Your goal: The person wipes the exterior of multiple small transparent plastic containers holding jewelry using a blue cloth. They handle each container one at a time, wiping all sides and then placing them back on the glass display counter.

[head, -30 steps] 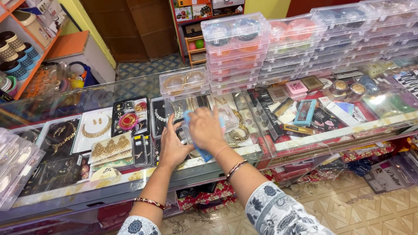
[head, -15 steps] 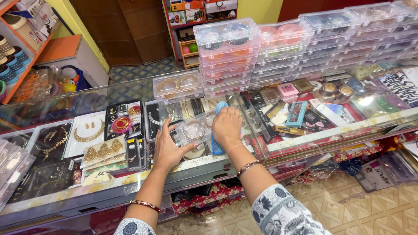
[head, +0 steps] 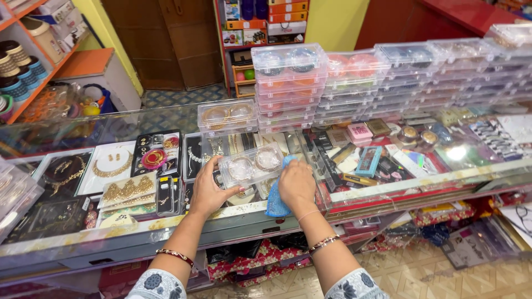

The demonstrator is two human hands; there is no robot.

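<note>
My left hand (head: 208, 190) holds the near left end of a clear plastic box (head: 252, 164) with bangles inside, tilted up off the glass counter top (head: 388, 185). My right hand (head: 296, 184) grips a blue cloth (head: 275, 202) and presses it against the right end of that box. Both hands are over the middle of the counter, near its front edge. A bracelet sits on each wrist.
A second clear bangle box (head: 228, 116) lies farther back. Tall stacks of clear boxes (head: 289, 83) run along the back right. Under the glass lie necklace sets (head: 113, 164) and cosmetics (head: 368, 160). Shelves with bangles (head: 16, 66) stand at far left.
The clear box has come up off the glass in my left hand. My right hand with the blue cloth has moved from the counter surface to the box's right end.
</note>
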